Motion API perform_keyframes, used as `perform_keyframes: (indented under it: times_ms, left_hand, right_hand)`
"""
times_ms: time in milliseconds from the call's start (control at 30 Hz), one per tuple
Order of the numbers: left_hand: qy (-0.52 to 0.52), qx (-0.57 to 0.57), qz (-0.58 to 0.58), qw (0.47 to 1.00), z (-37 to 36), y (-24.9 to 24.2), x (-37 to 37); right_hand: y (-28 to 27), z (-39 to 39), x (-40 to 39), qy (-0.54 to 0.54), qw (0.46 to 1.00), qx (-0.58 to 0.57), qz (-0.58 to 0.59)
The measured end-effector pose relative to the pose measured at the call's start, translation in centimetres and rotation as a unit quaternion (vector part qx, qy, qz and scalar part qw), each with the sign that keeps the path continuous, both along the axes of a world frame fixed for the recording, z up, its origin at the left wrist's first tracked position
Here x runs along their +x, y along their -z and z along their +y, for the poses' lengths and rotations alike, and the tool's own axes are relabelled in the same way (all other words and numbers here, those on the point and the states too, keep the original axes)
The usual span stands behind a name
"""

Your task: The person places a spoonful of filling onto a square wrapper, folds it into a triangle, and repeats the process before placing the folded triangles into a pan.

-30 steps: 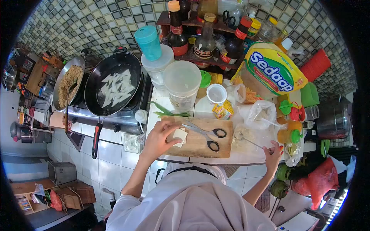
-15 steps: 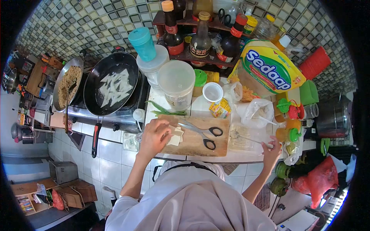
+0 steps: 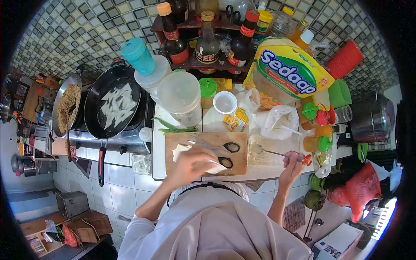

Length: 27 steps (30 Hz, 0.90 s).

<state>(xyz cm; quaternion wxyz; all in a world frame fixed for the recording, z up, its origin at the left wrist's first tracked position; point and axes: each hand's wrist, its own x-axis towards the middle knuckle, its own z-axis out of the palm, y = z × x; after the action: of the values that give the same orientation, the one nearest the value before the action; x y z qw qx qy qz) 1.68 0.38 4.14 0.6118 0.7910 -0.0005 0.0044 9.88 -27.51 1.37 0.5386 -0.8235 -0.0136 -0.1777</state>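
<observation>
Well, the small pale sheet (image 3: 216, 168) is pinched between the thumb and fingers of the left hand (image 3: 194, 165), seemingly just above the near part of the wooden board (image 3: 238, 167). It looks thin and light, probably soft and quick to tear or stick, so I'd say a gentle hold by a corner or edge suits it best. More sheets (image 3: 180, 151) lie on the board, partly hidden by that hand, and near them rest the scissors (image 3: 232, 147). Further out, the right hand (image 3: 293, 163) is closed on the end of a spoon (image 3: 276, 153), likely stiff and steady by its handle, its bowl at a clear tray (image 3: 268, 164). Well off to the left, a black pan (image 3: 92, 112) holds white pieces (image 3: 117, 106)
</observation>
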Motion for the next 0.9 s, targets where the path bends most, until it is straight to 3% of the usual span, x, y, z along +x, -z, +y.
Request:
perform_keyframes:
  times_ms: [67,100,167,200,300,467,567,667,733,767,833,900]
  left_hand:
    - [0.102,0.065,-0.109,0.987,-2.2,0.9,0.7]
    - [0.102,0.064,-0.109,0.987,-3.2,1.0,1.0]
    - [0.157,0.169,-0.203,0.952,-5.1,1.3,1.5]
    - [0.163,0.151,-0.222,0.949,-5.9,1.5,1.6]
    - [0.171,0.156,-0.222,0.947,-7.2,2.1,1.8]
    - [0.205,0.194,-0.184,0.941,-8.1,3.7,2.0]
    - [0.226,0.234,-0.238,0.915,-8.3,3.7,1.9]
    - [0.21,0.224,-0.227,0.924,-8.1,3.4,1.9]
    - [0.166,0.085,-0.123,0.975,-7.7,3.7,1.8]
    - [0.171,0.084,-0.122,0.974,-7.4,3.6,1.7]
    - [0.108,-0.016,0.019,0.994,-6.3,1.9,1.9]
    - [0.087,0.019,0.05,0.995,-5.5,0.1,2.2]
  right_hand:
    - [0.3,-0.4,0.1,0.032,0.999,0.019,-0.013]
    - [0.5,-0.7,0.2,0.064,0.997,0.038,-0.026]
    - [1.4,-1.5,0.9,0.077,0.996,0.032,-0.024]
    - [2.0,-1.6,1.2,0.088,0.996,0.028,-0.022]
    - [3.3,-1.4,1.5,0.121,0.99,0.078,0.013]
    - [4.6,-0.8,1.9,0.084,0.989,0.123,-0.001]
    - [4.6,-0.5,1.8,0.065,0.99,0.121,-0.005]
    - [5.3,-0.4,1.6,0.053,0.991,0.125,0.016]
    - [5.7,-0.5,1.5,0.047,0.99,0.13,0.023]
    - [5.7,-0.5,1.4,0.041,0.988,0.143,0.029]
    - [5.7,-0.7,1.0,0.038,0.986,0.156,0.038]
    - [5.6,-0.8,1.1,0.042,0.974,0.21,0.069]
